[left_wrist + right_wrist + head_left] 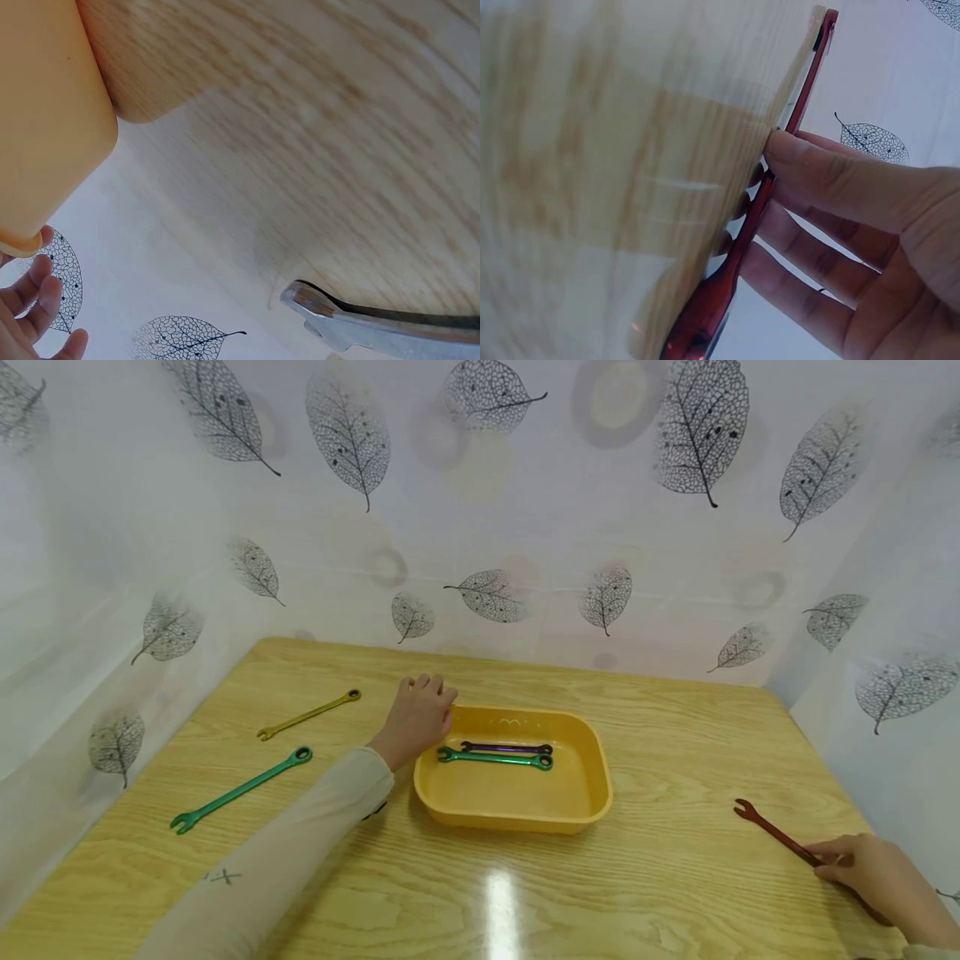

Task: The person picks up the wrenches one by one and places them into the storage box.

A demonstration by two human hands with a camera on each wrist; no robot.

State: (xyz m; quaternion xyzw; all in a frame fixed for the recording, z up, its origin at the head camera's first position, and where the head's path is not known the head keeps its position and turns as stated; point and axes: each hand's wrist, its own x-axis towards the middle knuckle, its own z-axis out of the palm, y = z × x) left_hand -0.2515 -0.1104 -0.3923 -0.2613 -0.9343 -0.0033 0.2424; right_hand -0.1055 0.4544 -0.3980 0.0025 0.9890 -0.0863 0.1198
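At the right of the table my right hand (pixel 873 872) holds a red wrench (pixel 780 837) by its shaft. The right wrist view shows the thumb (pixel 832 176) on one side of the shaft and the fingers on the other. My left hand (pixel 420 714) grips the back left corner of a yellow plastic tray (pixel 495 793); in the left wrist view its fingers (pixel 41 304) curl at the rim. Inside the tray, a purple wrench (pixel 506 748) lies just behind a green wrench (pixel 495 758).
Left of the tray, a larger green wrench (pixel 243 789) and a slim gold wrench (pixel 309 716) lie on the wood-grain table (pixel 675 760). A leaf-patterned sheet (pixel 480 527) hangs around the back and sides. A silver metal piece (pixel 330 316), its kind unclear, shows in the left wrist view.
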